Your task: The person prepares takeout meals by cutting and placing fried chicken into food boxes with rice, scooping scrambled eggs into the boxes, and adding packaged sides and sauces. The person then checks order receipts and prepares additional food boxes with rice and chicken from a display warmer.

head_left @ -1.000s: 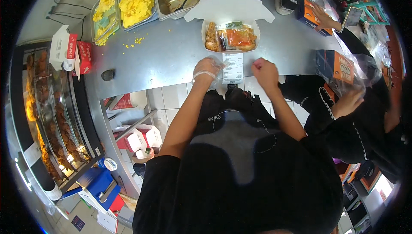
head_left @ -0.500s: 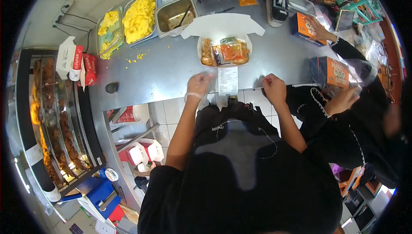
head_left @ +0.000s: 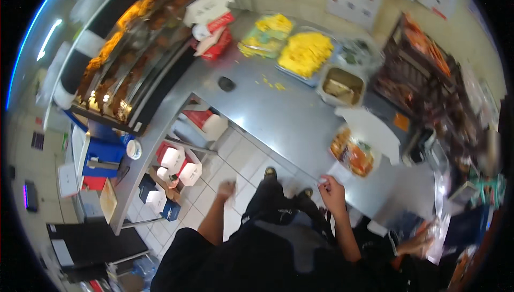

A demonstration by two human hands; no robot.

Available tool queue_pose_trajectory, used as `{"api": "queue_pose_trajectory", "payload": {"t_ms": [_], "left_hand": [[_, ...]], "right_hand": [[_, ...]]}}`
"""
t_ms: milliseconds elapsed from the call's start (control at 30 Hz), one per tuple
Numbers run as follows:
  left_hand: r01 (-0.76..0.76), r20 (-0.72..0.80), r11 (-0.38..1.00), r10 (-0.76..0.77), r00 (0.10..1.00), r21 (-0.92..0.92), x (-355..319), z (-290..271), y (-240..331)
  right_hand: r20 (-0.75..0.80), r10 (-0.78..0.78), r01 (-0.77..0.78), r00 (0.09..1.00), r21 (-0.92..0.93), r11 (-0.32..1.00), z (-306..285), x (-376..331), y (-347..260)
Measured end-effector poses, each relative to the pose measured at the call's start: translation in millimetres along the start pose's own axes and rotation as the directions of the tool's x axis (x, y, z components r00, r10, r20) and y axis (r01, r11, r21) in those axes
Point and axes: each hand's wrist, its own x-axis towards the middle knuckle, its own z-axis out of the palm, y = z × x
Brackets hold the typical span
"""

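My right hand point(head_left: 333, 194) is at the near edge of the steel counter point(head_left: 278, 115), its fingers pinching the corner of a white paper slip point(head_left: 338, 171). Just beyond the slip stands an open white takeaway box point(head_left: 370, 127) filled with orange and brown food point(head_left: 353, 154). My left hand point(head_left: 227, 190) hangs off the counter over the tiled floor, blurred, with nothing clearly in it. My dark shoes point(head_left: 270, 173) show between my arms.
A lit display case of fried food point(head_left: 126, 62) runs along the left. Pans of yellow food point(head_left: 305, 51), a steel pan point(head_left: 340, 85) and red-and-white cartons point(head_left: 211, 24) sit at the back. Boxes fill the under-counter shelves point(head_left: 176, 161). Another person's hand point(head_left: 415, 244) is at lower right.
The view has swung left and tilted. My left hand has left the slip and dropped below the counter edge. My right hand stays at the slip.
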Motion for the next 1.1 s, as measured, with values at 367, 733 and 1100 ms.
{"api": "queue_pose_trajectory", "payload": {"t_ms": [367,733,1100], "left_hand": [[0.821,0.724,0.553,-0.624,0.295,0.142,-16,-45,58],[0.781,0.285,0.226,-0.843,0.456,-0.583,-11,-115,-102],[0.969,0.255,0.239,-0.935,0.247,-0.059,-95,-42,-50]], "right_hand": [[0.088,-0.159,0.163,0.983,-0.044,0.986,94,97,-33],[0.762,-0.379,0.654,0.526,-0.078,0.752,328,206,-166],[0.981,-0.179,0.686,-0.077,0.182,0.704,443,238,-203]]}}
